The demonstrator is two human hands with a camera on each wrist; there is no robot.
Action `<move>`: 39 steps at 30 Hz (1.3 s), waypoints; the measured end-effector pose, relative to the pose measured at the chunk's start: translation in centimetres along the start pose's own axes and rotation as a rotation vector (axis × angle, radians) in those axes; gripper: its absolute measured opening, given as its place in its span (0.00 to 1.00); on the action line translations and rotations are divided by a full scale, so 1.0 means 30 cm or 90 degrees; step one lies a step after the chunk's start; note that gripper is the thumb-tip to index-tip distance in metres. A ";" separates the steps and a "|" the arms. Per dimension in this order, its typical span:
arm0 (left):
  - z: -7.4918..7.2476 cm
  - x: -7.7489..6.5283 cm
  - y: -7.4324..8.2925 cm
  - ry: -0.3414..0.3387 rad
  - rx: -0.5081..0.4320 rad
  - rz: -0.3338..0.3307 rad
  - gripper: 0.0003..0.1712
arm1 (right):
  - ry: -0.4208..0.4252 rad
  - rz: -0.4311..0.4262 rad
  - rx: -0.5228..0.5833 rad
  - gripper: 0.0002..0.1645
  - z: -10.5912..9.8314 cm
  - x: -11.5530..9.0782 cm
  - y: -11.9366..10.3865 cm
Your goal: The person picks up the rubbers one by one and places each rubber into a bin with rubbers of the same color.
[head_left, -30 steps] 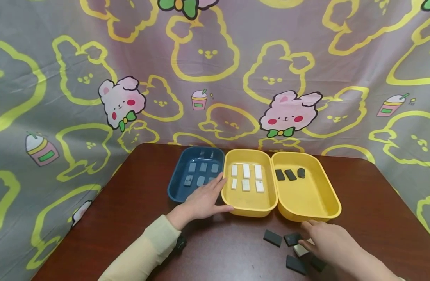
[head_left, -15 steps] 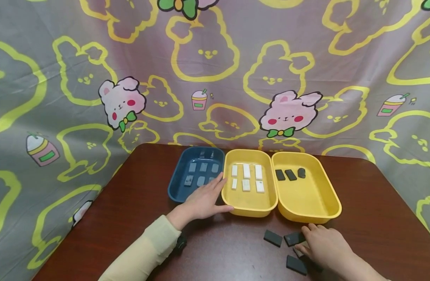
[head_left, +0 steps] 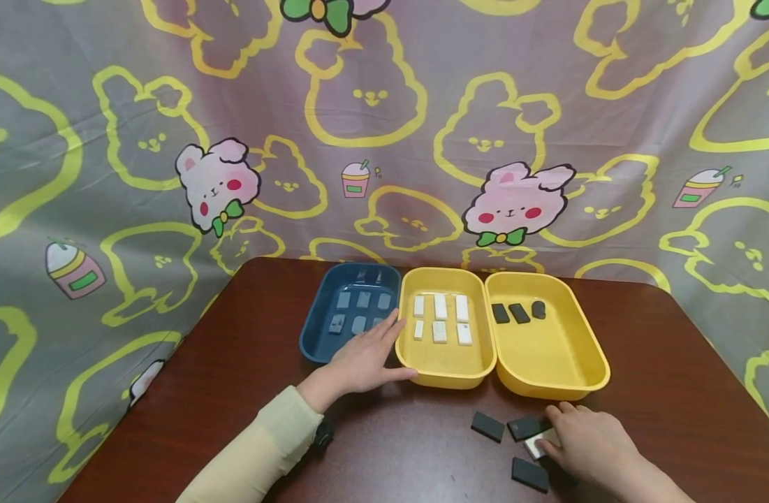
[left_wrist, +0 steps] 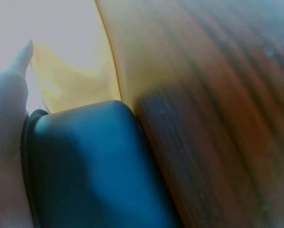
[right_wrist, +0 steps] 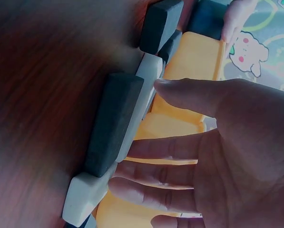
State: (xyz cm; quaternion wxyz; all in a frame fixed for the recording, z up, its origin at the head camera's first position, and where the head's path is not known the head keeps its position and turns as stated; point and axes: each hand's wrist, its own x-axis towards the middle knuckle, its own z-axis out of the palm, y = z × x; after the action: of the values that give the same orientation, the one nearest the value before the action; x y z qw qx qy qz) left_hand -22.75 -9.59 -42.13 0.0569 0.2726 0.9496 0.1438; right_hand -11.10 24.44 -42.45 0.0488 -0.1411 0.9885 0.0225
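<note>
My right hand [head_left: 594,443] is over a small group of rectangular blocks in front of the right yellow tub [head_left: 550,360]. Its thumb and forefinger pinch a white block [head_left: 535,445], one at each end in the right wrist view. Dark blocks [head_left: 530,474] lie close around it. One dark block [right_wrist: 114,123] overlaps the white one in the right wrist view, with a second pale block [right_wrist: 87,194] below. My left hand [head_left: 365,360] rests, fingers spread, over the adjoining rims of the blue tub [head_left: 313,349] and the middle yellow tub [head_left: 447,381].
Three tubs stand side by side at the back of the brown table [head_left: 233,391]. Grey pieces [head_left: 362,300] lie in rows in the blue one, white pieces [head_left: 440,332] in the middle, dark pieces [head_left: 519,313] on the right. A patterned cloth [head_left: 384,140] hangs behind.
My right hand has shifted slightly down and right among the blocks. The white block looked shaded and tilted half a second ago and now shows its bright face. The left hand stays put.
</note>
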 end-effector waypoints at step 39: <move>0.002 0.003 -0.005 -0.001 0.004 0.002 0.62 | -0.059 -0.011 0.109 0.13 -0.002 -0.004 -0.001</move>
State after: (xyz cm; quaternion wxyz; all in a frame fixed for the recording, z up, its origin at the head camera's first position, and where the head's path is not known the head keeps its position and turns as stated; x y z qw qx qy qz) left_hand -22.90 -9.64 -42.22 0.0564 0.2740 0.9498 0.1403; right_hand -11.00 24.44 -42.37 0.1065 -0.1436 0.9823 -0.0560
